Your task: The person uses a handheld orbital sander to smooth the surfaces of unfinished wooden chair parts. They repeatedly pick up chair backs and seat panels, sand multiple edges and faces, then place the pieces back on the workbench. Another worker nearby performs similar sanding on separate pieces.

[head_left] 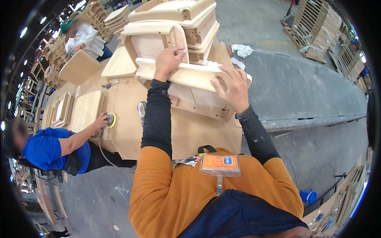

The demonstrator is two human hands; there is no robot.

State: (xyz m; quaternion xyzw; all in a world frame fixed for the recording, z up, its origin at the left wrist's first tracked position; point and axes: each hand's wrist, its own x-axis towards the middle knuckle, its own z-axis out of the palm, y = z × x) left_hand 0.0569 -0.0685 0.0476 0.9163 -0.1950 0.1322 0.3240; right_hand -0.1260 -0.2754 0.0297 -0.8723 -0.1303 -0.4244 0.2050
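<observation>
While both hands are pressing flat, fingers spread, left hand (168, 59) and right hand (232, 87) are steadying a pale wooden chair frame (186, 77) on the table (127, 119), seemingly gripping nothing.

Chair part (190, 77) under both hands: pale bare wood, smooth, matt.
Stacked parts (186, 20), upper centre: same unfinished light wood, rounded edges.
Desk (198, 131): tan board, matt, dusty-looking.
Floor (309, 91), right: grey concrete, rough, dull.
Sleeves (158, 115): black knit cloth; orange cloth shirt (158, 190) below.
Badge (219, 164), lower centre: glossy clear plastic sleeve.
Rags (242, 50), upper right: crumpled white cloth.
</observation>
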